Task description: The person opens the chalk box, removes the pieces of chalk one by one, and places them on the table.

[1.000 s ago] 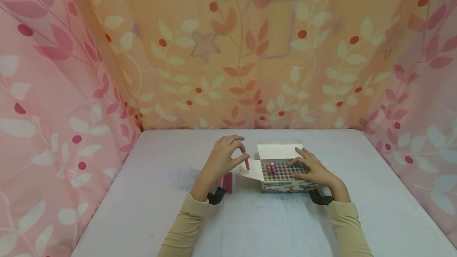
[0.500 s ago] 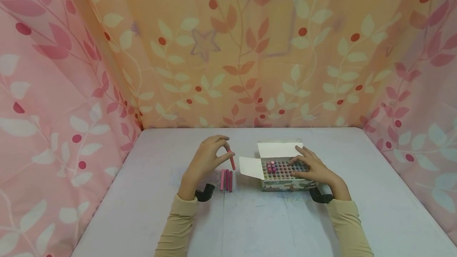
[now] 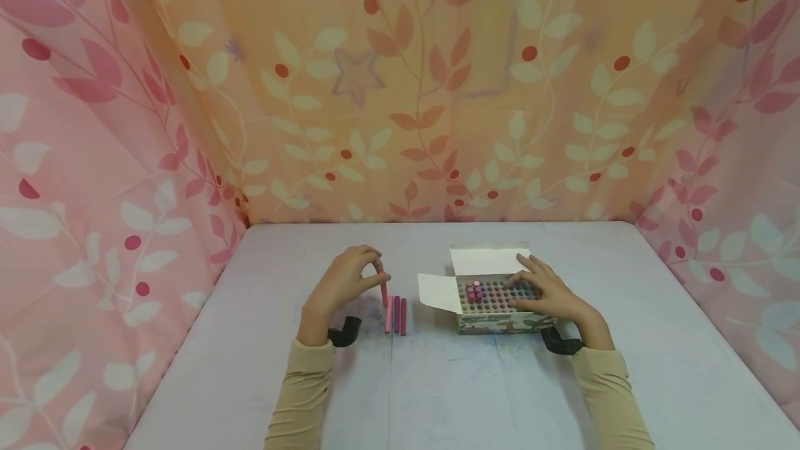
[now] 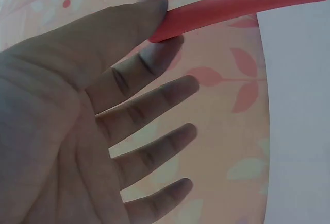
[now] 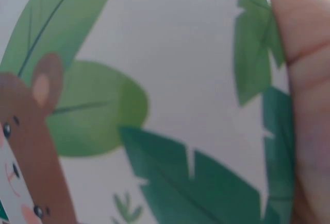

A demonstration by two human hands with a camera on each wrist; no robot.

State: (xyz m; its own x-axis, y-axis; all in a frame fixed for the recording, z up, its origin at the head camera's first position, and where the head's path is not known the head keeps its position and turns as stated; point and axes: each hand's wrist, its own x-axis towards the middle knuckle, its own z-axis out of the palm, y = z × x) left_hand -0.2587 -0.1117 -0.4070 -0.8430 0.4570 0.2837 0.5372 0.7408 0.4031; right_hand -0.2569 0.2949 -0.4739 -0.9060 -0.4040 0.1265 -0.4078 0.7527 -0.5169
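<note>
My left hand (image 3: 344, 282) pinches a red chalk stick (image 3: 384, 289) between thumb and index finger, its free end pointing down. In the left wrist view the same stick juts from the fingertips, and the other fingers are spread. Beside its lower end, a light pink stick (image 3: 389, 314), a magenta stick (image 3: 396, 315) and a dark pink stick (image 3: 403, 317) lie in a row on the table. My right hand (image 3: 550, 292) rests with spread fingers over the right end of an open box (image 3: 494, 324). Leaves and a brown animal are printed on that box's side in the right wrist view.
The box's white back lid (image 3: 484, 262) stands up and its left flap (image 3: 437, 292) sticks out sideways. A grid of holes shows coloured ends, with several pink sticks (image 3: 476, 292) standing higher. Patterned curtains (image 3: 400, 89) surround the white table (image 3: 450, 387).
My left hand has moved left and slightly down with the red chalk stick, from near the box's flap to the row of sticks. The right hand stays on the box.
</note>
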